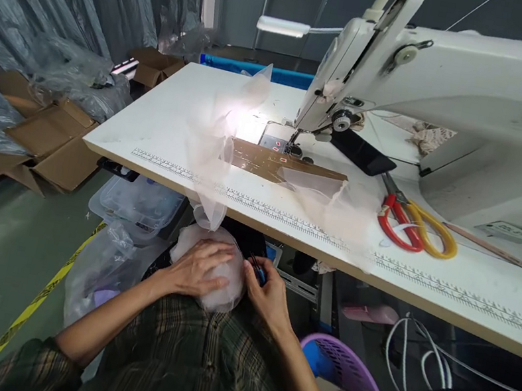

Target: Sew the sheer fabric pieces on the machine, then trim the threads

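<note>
On my lap lies a bundle of sheer white fabric (230,288), rounded and folded. My left hand (202,269) rests flat over it, with the fingers stretched out and the thumb apart. Beside the fabric's right edge, my right hand (269,291) is closed around small thread snips (257,267) with a blue handle and dark, thin blades. The blades point up and left, near the fabric. More sheer fabric (210,166) trails over the front edge of the white sewing table (163,118) just above my hands.
A white sewing machine (344,68) stands on the table, with a brown strip (262,160) before its needle. Scissors with red and yellow handles (412,225) lie by a black phone (362,153). Below are a purple basket (355,374), white cables (426,373) and a clear plastic bin (138,204).
</note>
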The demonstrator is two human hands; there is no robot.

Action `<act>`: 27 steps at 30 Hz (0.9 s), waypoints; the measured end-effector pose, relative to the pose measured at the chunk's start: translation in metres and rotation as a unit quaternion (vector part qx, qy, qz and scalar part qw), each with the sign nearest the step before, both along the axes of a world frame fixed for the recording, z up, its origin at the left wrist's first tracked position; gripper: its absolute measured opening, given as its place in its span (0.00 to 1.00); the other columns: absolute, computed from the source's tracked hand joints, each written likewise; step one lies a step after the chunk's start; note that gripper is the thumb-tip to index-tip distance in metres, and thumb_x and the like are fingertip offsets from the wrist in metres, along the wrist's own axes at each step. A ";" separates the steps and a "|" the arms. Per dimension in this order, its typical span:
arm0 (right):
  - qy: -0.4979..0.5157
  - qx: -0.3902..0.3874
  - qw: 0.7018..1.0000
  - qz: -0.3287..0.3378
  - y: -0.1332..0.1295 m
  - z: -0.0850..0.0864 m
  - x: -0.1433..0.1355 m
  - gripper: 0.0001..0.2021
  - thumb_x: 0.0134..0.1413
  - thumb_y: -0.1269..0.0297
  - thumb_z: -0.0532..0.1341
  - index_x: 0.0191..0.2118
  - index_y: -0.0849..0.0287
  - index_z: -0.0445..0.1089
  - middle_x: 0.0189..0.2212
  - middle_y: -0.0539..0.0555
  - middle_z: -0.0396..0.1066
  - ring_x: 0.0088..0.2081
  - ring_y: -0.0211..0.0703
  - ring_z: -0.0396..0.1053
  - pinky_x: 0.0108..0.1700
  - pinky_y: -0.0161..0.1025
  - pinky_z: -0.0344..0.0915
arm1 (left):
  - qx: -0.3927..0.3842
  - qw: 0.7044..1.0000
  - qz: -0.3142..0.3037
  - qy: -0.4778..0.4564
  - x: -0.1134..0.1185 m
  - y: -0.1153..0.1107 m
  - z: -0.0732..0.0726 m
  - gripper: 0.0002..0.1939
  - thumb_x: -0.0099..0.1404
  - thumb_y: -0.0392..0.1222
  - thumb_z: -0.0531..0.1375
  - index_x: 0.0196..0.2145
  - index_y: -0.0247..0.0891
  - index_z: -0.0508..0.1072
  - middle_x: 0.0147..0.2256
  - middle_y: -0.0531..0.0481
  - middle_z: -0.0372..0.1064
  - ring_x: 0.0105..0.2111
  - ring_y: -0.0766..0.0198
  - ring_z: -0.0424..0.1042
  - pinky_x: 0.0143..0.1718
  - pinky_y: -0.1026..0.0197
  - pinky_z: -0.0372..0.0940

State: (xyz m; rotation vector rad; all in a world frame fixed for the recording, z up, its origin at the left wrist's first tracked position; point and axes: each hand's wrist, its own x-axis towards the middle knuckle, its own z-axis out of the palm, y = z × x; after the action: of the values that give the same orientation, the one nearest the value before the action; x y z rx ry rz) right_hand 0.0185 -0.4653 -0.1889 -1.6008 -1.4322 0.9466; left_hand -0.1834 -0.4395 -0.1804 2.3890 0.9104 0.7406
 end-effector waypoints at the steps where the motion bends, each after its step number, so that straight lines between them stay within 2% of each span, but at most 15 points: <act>1: -0.002 0.017 1.000 -0.011 0.003 0.004 0.000 0.20 0.53 0.46 0.58 0.38 0.60 0.70 0.30 0.56 0.73 0.30 0.45 0.69 0.36 0.41 0.66 | 0.005 1.000 -0.003 0.005 0.002 -0.003 -0.002 0.25 0.63 0.47 0.58 0.55 0.34 0.68 0.55 0.35 0.64 0.55 0.47 0.65 0.58 0.48 0.61; 4: 0.030 0.067 0.997 -0.005 0.017 0.019 -0.004 0.21 0.54 0.46 0.58 0.40 0.61 0.71 0.36 0.59 0.75 0.37 0.49 0.71 0.44 0.46 0.66 | 0.019 1.000 -0.006 0.021 0.009 -0.006 -0.010 0.28 0.61 0.47 0.60 0.57 0.35 0.66 0.56 0.35 0.63 0.57 0.43 0.63 0.61 0.45 0.55; 6: 0.066 0.085 0.994 0.015 0.028 0.032 -0.014 0.22 0.54 0.45 0.58 0.41 0.61 0.73 0.38 0.59 0.75 0.39 0.49 0.71 0.45 0.46 0.66 | 0.025 0.999 -0.016 0.028 0.012 -0.006 -0.016 0.31 0.59 0.47 0.62 0.59 0.37 0.64 0.57 0.35 0.63 0.57 0.41 0.62 0.62 0.43 0.52; 9: 0.136 0.070 0.987 0.045 0.041 0.049 -0.037 0.26 0.49 0.42 0.61 0.41 0.62 0.74 0.32 0.57 0.75 0.32 0.46 0.70 0.37 0.43 0.68 | 0.049 0.998 -0.024 0.019 0.013 -0.006 -0.018 0.34 0.59 0.51 0.62 0.60 0.36 0.62 0.57 0.34 0.62 0.57 0.41 0.61 0.60 0.42 0.54; 11: 0.184 0.043 0.981 0.045 0.047 0.057 -0.054 0.28 0.45 0.40 0.63 0.38 0.63 0.75 0.24 0.54 0.71 0.25 0.42 0.66 0.29 0.40 0.65 | 0.086 0.996 -0.005 -0.016 0.010 -0.007 -0.013 0.30 0.61 0.51 0.60 0.57 0.33 0.64 0.53 0.34 0.66 0.54 0.43 0.64 0.56 0.42 0.59; 13: 0.213 0.030 0.976 0.034 0.049 0.063 -0.066 0.26 0.43 0.40 0.64 0.33 0.63 0.75 0.20 0.51 0.67 0.22 0.39 0.62 0.25 0.37 0.62 | 0.133 0.988 0.030 -0.071 0.003 -0.009 -0.003 0.20 0.62 0.46 0.58 0.50 0.33 0.70 0.44 0.37 0.72 0.47 0.49 0.70 0.49 0.46 0.66; 15: 0.209 0.053 0.976 0.033 0.045 0.068 -0.072 0.22 0.45 0.43 0.64 0.29 0.61 0.73 0.20 0.50 0.66 0.23 0.39 0.61 0.26 0.37 0.61 | 0.175 0.974 0.078 -0.122 -0.009 -0.013 0.013 0.12 0.63 0.39 0.57 0.43 0.35 0.73 0.38 0.41 0.73 0.39 0.55 0.72 0.42 0.52 0.69; 17: 0.181 0.108 0.976 0.056 0.036 0.072 -0.072 0.16 0.49 0.50 0.64 0.26 0.60 0.71 0.23 0.51 0.65 0.25 0.39 0.62 0.28 0.37 0.62 | 0.210 0.955 0.129 -0.162 -0.022 -0.017 0.032 0.11 0.62 0.34 0.56 0.42 0.37 0.72 0.36 0.43 0.72 0.37 0.59 0.72 0.39 0.56 0.69; 20: 0.128 0.187 0.965 0.129 0.013 0.078 -0.066 0.10 0.52 0.60 0.62 0.25 0.59 0.68 0.29 0.54 0.64 0.28 0.39 0.63 0.26 0.34 0.60 | 0.267 0.925 0.178 -0.204 -0.041 -0.024 0.059 0.14 0.60 0.30 0.57 0.44 0.37 0.71 0.38 0.42 0.72 0.39 0.58 0.71 0.40 0.54 0.69; 24: 0.090 0.216 0.942 0.239 -0.014 0.084 -0.057 0.04 0.48 0.70 0.60 0.26 0.58 0.64 0.34 0.56 0.64 0.33 0.41 0.64 0.28 0.35 0.60 | 0.298 0.910 0.164 -0.237 -0.049 -0.028 0.078 0.14 0.59 0.30 0.58 0.43 0.39 0.72 0.38 0.45 0.73 0.38 0.58 0.73 0.39 0.52 0.69; 27: 0.092 0.189 0.933 0.291 -0.027 0.087 -0.055 0.06 0.45 0.73 0.57 0.25 0.57 0.60 0.29 0.53 0.63 0.29 0.39 0.61 0.28 0.35 0.57 | 0.251 0.932 0.141 -0.222 -0.043 -0.024 0.080 0.09 0.60 0.33 0.57 0.39 0.39 0.72 0.36 0.46 0.75 0.35 0.60 0.74 0.38 0.55 0.66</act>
State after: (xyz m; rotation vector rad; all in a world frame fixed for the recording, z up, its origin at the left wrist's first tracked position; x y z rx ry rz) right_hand -0.0361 -0.4927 -0.1019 -0.7901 -1.8592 1.0293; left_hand -0.2264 -0.4636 -0.1000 2.3469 0.9554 1.7244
